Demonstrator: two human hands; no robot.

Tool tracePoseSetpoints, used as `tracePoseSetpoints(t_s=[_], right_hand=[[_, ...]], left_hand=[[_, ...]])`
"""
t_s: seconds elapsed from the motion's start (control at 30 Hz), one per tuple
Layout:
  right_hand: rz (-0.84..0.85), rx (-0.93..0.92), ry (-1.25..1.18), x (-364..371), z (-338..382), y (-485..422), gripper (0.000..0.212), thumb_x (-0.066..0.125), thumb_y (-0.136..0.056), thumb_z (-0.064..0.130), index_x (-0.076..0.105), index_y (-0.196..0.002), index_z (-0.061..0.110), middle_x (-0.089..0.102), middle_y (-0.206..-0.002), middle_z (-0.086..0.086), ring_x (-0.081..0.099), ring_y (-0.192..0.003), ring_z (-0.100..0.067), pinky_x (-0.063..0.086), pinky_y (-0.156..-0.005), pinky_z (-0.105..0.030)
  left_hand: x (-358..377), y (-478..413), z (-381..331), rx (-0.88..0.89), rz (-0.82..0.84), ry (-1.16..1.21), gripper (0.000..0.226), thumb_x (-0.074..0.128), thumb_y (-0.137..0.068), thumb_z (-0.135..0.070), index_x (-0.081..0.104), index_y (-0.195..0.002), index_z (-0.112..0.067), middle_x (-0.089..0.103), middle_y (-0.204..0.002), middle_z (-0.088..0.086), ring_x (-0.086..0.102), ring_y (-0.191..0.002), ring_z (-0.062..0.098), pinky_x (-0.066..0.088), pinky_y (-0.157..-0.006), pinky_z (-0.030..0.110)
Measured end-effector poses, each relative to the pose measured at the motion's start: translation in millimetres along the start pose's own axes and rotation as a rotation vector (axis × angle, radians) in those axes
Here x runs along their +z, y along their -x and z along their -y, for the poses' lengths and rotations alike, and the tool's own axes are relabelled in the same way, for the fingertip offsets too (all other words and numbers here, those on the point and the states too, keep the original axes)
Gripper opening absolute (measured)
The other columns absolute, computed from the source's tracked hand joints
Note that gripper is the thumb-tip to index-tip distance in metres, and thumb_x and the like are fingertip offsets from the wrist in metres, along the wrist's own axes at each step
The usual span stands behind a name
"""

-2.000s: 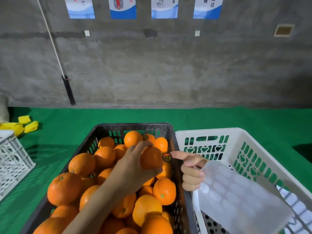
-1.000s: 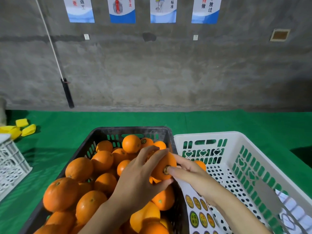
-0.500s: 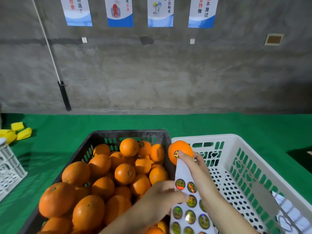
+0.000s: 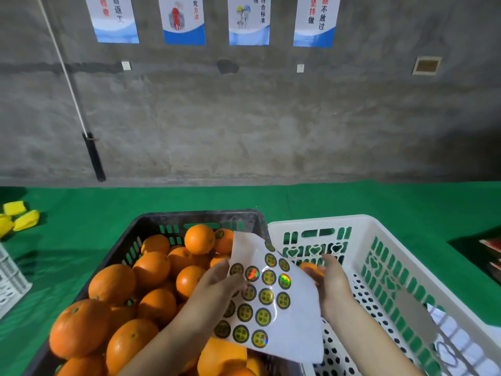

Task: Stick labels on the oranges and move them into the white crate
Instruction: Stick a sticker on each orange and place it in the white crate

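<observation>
A black crate (image 4: 151, 226) full of oranges (image 4: 112, 283) sits on the left, a white crate (image 4: 352, 223) beside it on the right. My left hand (image 4: 217, 283) pinches a white label sheet (image 4: 276, 299) carrying several round gold stickers, held up over the seam between the two crates. My right hand (image 4: 334, 286) is inside the white crate, its fingers curled round one orange (image 4: 310, 268) that the sheet mostly hides.
Green cloth covers the table (image 4: 298, 202) up to a concrete wall. Yellow pieces (image 4: 25, 219) and another white crate (image 4: 10, 280) lie at the far left. White paper (image 4: 461, 346) lies in the white crate's near right corner. A dark object (image 4: 490, 248) sits at the right edge.
The orange got its label and passed from my left hand to my right, which lowered it into the white crate. My left hand took over the label sheet and raised it.
</observation>
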State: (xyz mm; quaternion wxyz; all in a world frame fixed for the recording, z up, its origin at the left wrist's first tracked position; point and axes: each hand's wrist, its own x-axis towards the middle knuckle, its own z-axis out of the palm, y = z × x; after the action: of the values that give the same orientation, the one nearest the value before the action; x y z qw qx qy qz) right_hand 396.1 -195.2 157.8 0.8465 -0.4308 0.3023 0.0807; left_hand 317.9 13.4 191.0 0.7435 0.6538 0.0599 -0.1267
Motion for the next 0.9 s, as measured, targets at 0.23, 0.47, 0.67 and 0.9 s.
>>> tracePoseSetpoints(t_s=[0.23,0.47,0.67,0.9], right_hand=[[0.02,-1.024,0.415,8,-9,32,0.015,0.055,-0.096,0.023,0.063,-0.096,0.035,0.065,-0.101,0.017,0.059,-0.1,-0.002,0.045,-0.092,-0.025],[0.216,-1.665,1.037,16,-37,44,0.021,0.06,-0.092,0.034,0.074,-0.098,0.019,0.063,-0.105,0.01,0.053,-0.107,-0.011,0.037,-0.097,-0.026],[0.226,-1.591,1.197,15,-46,40,0.029,0.054,-0.095,0.045,0.072,-0.111,0.031,0.053,-0.124,0.01,0.042,-0.122,-0.013,0.026,-0.104,-0.023],[0.256,-1.521,1.138,14,-44,37,0.03,0.057,-0.092,0.05,0.073,-0.113,0.035,0.055,-0.12,0.017,0.042,-0.119,-0.008,0.025,-0.102,-0.02]], left_hand=[[-4,-6,3,0.148,-0.087,0.068,0.03,0.058,-0.099,-0.008,0.066,-0.121,-0.026,0.077,-0.108,0.007,0.075,-0.095,0.031,0.062,-0.071,0.04],[6,-8,7,0.248,-0.018,-0.034,0.026,0.054,-0.1,-0.018,0.074,-0.107,-0.032,0.076,-0.108,0.008,0.074,-0.097,0.029,0.062,-0.072,0.033],[11,-5,14,0.241,0.085,-0.143,0.03,0.041,-0.107,-0.015,0.06,-0.128,-0.026,0.073,-0.118,0.001,0.068,-0.113,0.019,0.059,-0.086,0.032],[5,-4,10,0.224,0.121,-0.222,0.027,0.044,-0.107,-0.013,0.066,-0.122,-0.018,0.075,-0.115,0.003,0.072,-0.106,0.025,0.06,-0.087,0.034]])
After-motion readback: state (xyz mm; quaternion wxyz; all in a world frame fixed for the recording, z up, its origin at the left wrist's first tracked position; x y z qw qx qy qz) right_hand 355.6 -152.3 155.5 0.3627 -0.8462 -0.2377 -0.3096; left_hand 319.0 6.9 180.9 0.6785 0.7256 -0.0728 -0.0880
